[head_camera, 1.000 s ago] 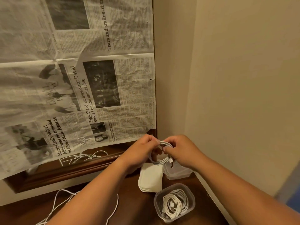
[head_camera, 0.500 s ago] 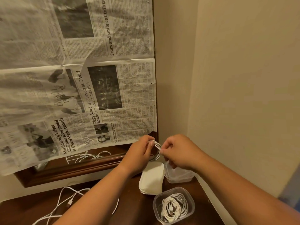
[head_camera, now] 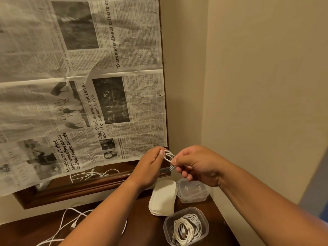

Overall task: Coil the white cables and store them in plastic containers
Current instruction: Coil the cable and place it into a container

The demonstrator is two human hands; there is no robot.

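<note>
Left hand [head_camera: 150, 164] and right hand [head_camera: 197, 166] both pinched the small cable coil [head_camera: 169, 158], held above the desk's [head_camera: 145, 231] far right corner. Coiling looked about finished. Next move: lower it into the empty container [head_camera: 192, 191] just below, keeping the loops from springing open.

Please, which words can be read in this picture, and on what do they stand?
"Tears and smiles at tribute con": headline on the newspaper, cut off by the frame edge.
"Ziggy Stardust lives on at David Bowie London immersive": same newspaper.
"Martin Looi's 'Velvet Alibi' wins silver medal at Global Music Awards": same newspaper.
Its column print is too small to read.
</note>
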